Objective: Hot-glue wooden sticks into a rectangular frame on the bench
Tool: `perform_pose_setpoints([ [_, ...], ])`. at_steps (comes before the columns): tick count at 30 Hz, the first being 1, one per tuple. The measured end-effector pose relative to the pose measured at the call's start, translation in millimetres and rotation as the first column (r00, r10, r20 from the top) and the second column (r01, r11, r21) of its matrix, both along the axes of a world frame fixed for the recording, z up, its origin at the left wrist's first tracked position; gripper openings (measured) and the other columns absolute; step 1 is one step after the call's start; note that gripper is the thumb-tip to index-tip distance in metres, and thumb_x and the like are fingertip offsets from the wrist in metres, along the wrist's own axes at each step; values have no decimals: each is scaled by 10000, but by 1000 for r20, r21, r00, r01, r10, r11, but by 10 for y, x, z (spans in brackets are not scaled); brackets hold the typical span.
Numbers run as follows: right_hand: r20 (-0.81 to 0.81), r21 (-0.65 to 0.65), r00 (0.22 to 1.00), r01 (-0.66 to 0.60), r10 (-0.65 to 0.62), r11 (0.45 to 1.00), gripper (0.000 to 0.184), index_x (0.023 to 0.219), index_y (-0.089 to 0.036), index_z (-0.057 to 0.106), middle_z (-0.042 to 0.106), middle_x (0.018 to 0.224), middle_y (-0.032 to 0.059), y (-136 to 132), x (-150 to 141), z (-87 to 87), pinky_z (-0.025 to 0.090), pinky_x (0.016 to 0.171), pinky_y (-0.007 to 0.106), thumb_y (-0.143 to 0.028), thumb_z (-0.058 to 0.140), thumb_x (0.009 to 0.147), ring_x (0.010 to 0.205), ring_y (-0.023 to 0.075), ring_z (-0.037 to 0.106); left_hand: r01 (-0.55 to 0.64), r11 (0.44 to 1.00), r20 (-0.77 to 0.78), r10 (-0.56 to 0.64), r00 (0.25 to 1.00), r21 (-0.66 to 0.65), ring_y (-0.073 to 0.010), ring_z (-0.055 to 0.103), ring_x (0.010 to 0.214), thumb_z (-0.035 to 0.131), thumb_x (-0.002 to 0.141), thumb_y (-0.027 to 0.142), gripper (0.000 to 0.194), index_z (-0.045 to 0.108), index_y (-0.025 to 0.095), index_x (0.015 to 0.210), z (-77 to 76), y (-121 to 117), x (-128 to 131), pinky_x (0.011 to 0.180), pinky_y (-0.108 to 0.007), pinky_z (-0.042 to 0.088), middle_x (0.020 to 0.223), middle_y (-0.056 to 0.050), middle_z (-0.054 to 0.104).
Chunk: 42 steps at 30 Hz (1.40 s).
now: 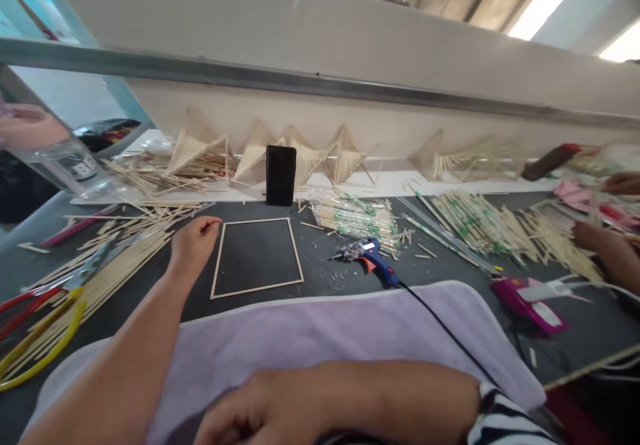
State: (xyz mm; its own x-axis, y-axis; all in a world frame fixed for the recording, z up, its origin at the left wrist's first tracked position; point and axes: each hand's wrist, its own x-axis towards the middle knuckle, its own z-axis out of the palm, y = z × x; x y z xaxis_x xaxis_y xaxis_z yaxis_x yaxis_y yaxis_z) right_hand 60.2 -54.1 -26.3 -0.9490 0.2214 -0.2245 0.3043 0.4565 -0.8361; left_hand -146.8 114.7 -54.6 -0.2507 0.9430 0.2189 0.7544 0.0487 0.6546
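A square frame (257, 291) of thin wooden sticks lies flat on the dark table. My left hand (194, 243) is closed at its far left corner, with the fingertips pressed together on the corner. My right hand (250, 411) is low at the bottom edge, over the lilac towel (320, 331); its fingers are curled, and what they hold, if anything, is hidden. To the right of the frame a blue glue gun (383, 263) lies on the table, with its black cord running across the towel.
Loose sticks (125, 265) and scissors with yellow handles (70, 338) lie at left. A black phone (281, 175) stands behind the frame. Wrapped stick bundles (350, 215), a magenta power strip (530, 305) and a co-worker's hand (595, 238) are on the right. Stick models (345, 155) line the back ledge.
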Motion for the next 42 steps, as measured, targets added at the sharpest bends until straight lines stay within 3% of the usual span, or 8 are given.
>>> perform_pose_setpoints([
  [3, -110, 184, 985, 149, -131, 971, 235, 1023, -237, 583, 694, 987, -26, 19, 71, -24, 462, 739, 172, -269, 444, 836, 860, 114, 632, 29, 998, 13, -29, 1000, -47, -172, 586, 636, 466, 746, 362, 334, 689, 199, 935, -26, 13, -6, 595, -249, 431, 706, -11, 657],
  [7, -162, 417, 935, 354, -315, 837, 210, 956, -186, 607, 683, 885, 36, 37, 345, -59, 442, 690, 220, -168, 459, 809, 793, 144, 610, 16, 997, -7, -17, 1000, -70, -173, 589, 641, 466, 740, 392, 359, 688, 181, 927, -33, 24, -77, 609, -251, 440, 716, -24, 665],
  [11, -82, 522, 765, 579, -639, 626, 179, 893, -169, 599, 653, 862, 57, 142, 632, -59, 420, 698, 244, -167, 421, 874, 774, 152, 589, 142, 970, 94, -125, 988, -199, -131, 555, 538, 546, 680, 408, 287, 643, 173, 813, 44, 5, -191, 516, -221, 412, 657, -1, 630],
  [14, -43, 551, 595, 684, -802, 478, 197, 886, -168, 599, 649, 862, 62, 275, 766, -123, 412, 748, 253, -168, 403, 903, 815, 159, 593, 322, 832, 222, -245, 944, -451, -112, 516, 455, 618, 633, 419, 281, 592, 168, 756, 176, -59, -281, 403, -194, 333, 552, 22, 567],
  [18, -72, 544, 497, 746, -865, 384, 164, 947, -163, 600, 668, 913, 71, 428, 780, -294, 412, 781, 259, -192, 448, 894, 857, 175, 610, 473, 596, 320, -351, 880, -649, -121, 551, 477, 667, 608, 374, 256, 572, 165, 722, 351, -161, -364, 459, -206, 428, 496, 24, 565],
  [23, -27, 547, 441, 758, -897, 356, 160, 917, -177, 614, 687, 865, 60, 539, 731, -402, 414, 721, 273, -226, 466, 884, 814, 196, 633, 531, 380, 351, -448, 822, -757, -110, 551, 454, 645, 638, 319, 183, 576, 160, 698, 438, -234, -377, 487, -222, 461, 494, 29, 569],
  [27, -9, 560, 450, 742, -893, 368, 158, 894, -181, 620, 693, 866, 56, 593, 733, -397, 410, 713, 271, -233, 471, 880, 819, 197, 640, 510, 303, 343, -464, 817, -805, -119, 564, 456, 667, 626, 320, 197, 565, 156, 668, 476, -271, -291, 462, -221, 452, 496, 32, 561],
  [42, 27, 685, 489, 626, -872, 373, 208, 890, -193, 610, 700, 904, 43, 577, 696, -351, 399, 684, 257, -243, 411, 920, 844, 183, 655, 419, 282, 247, -488, 837, -863, -125, 565, 422, 598, 640, 224, 87, 569, 144, 619, 430, -299, -111, 424, -213, 447, 450, 23, 539],
])
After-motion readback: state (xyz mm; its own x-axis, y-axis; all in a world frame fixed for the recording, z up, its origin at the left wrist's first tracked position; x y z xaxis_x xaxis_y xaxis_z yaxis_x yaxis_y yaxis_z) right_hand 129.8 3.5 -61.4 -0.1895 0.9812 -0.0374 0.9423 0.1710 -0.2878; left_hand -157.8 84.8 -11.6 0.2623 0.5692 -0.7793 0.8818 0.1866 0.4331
